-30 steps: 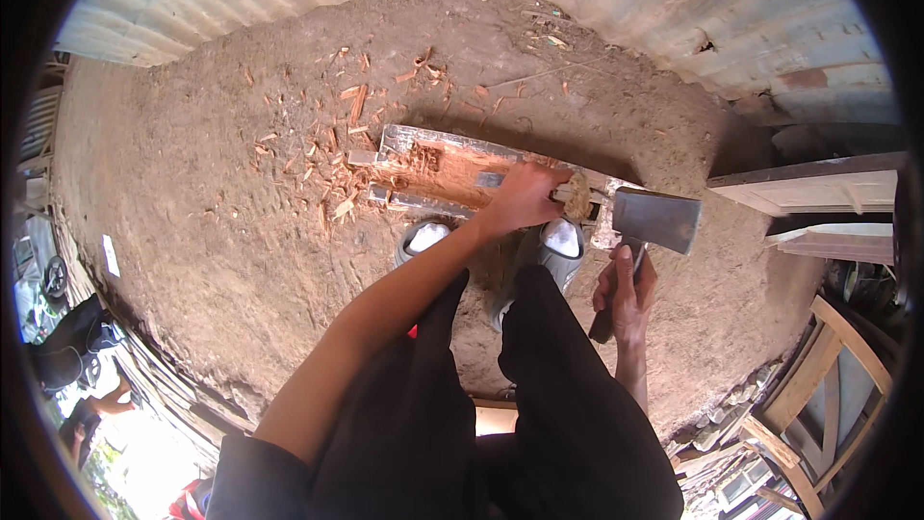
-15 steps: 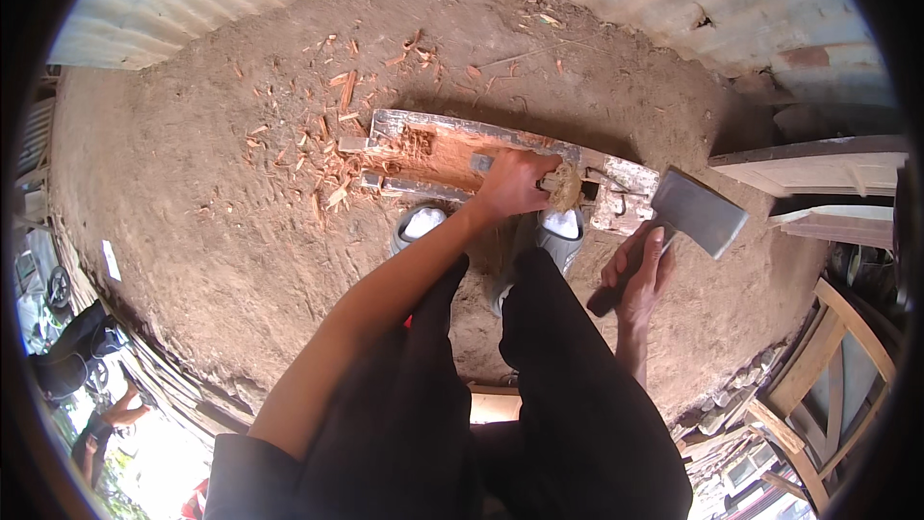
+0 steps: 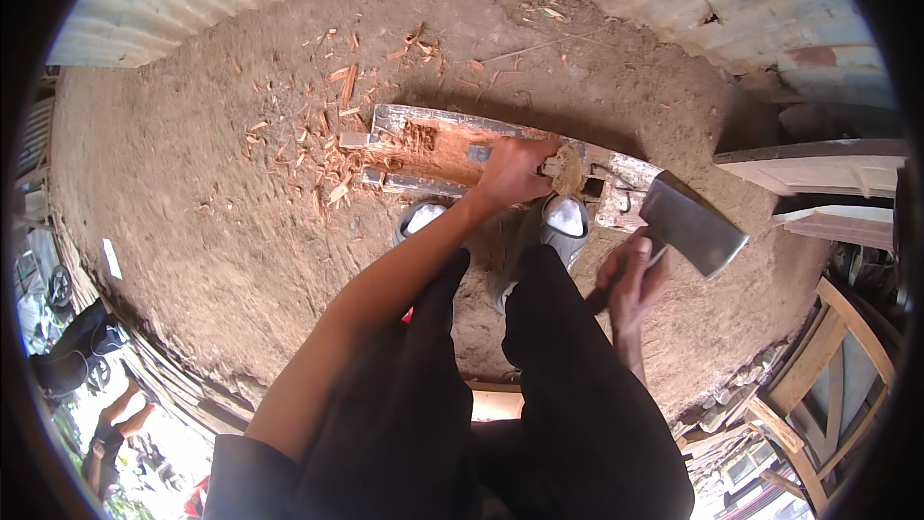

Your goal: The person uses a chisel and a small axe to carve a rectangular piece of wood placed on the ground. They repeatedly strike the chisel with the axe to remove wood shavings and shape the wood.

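A long wooden beam (image 3: 438, 169) with a reddish hollow cut along it lies on the dirt just beyond my feet. My left hand (image 3: 520, 171) is wrapped round a chisel (image 3: 568, 171), whose frayed handle end points right. The flat metal blade of the chisel shows left of my fingers, low over the hollow. To the right, my right hand (image 3: 630, 279) grips an axe (image 3: 693, 226) by its dark handle. Its broad grey head is up beside the beam's right end, apart from the chisel.
Reddish wood chips (image 3: 337, 164) are scattered round the beam's left end. A bent metal piece (image 3: 616, 181) sits on its right end. My shoes (image 3: 565, 221) stand against the near side. Corrugated sheets (image 3: 693, 0) edge the far ground; a wooden frame (image 3: 818, 395) stands at right.
The chisel and my left hand have shifted slightly, and its blade now lies more plainly over the hollow. The axe head has tilted and dropped a little toward me.
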